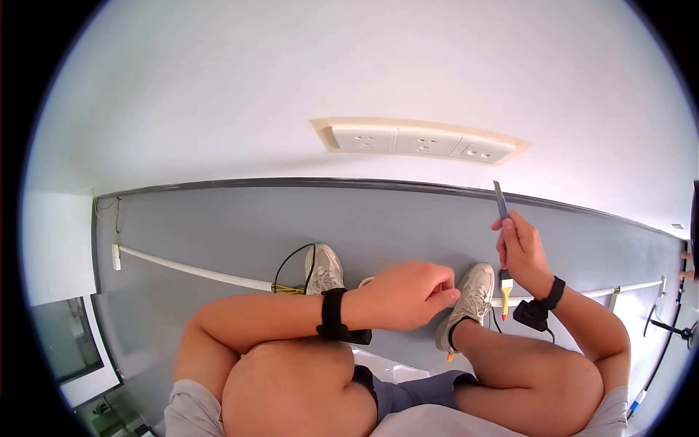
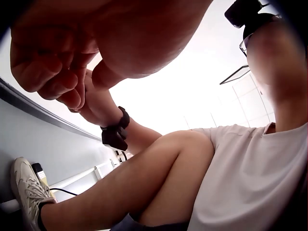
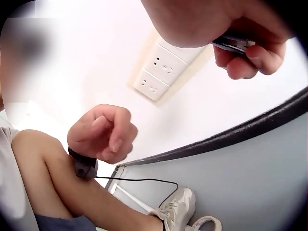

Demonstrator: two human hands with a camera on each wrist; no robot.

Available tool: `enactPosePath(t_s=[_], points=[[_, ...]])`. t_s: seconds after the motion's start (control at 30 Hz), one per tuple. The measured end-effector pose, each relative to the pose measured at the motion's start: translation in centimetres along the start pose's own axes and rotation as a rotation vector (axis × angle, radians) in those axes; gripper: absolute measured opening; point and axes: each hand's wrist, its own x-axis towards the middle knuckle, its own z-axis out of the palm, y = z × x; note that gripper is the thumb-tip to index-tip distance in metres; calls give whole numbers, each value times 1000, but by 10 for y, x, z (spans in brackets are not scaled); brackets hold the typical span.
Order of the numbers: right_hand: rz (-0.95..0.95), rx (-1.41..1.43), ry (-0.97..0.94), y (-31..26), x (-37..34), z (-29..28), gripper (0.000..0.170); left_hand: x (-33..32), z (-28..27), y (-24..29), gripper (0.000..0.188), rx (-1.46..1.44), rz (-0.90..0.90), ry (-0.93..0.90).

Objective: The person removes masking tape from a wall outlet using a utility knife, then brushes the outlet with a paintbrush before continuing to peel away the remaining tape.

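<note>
My right hand (image 1: 523,247) grips a utility knife (image 1: 499,198) with its blade out, pointing up toward the wall beneath the right end of a white socket panel (image 1: 421,142). In the right wrist view, fingers curl round the knife's handle (image 3: 233,45). Pale beige tape (image 1: 321,132) borders the panel. My left hand (image 1: 404,295) hangs loosely curled in front of my knees and holds nothing; the right wrist view shows the same left hand (image 3: 103,134) apart from the wall.
Between wall and grey floor (image 1: 218,226) runs a dark baseboard (image 1: 328,182). A white pipe (image 1: 196,273) crosses the floor behind my shoes. A yellow-and-black item (image 1: 506,291) with a red tip lies by my right shoe (image 1: 475,295). A tape roll (image 3: 217,222) sits beside my left shoe.
</note>
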Motion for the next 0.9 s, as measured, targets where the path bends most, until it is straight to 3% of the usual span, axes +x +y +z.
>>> enactPosePath(t_s=[0.23,0.43,0.77,0.83,0.9], points=[[-62,-144,94,23,-23,3,24,-21,-5,5,25,38,24,3],[18,-103,87,-5,-28,3,24,-32,2,7,26,116,113,4],[-47,-65,60,-20,-17,20,19,-47,-8,6,24,103,115,50],[-20,-75,23,-28,-14,23,22,-45,-8,2,23,70,123,86],[-118,-67,-6,-34,-10,28,34,-41,-10,3,22,56,120,85]])
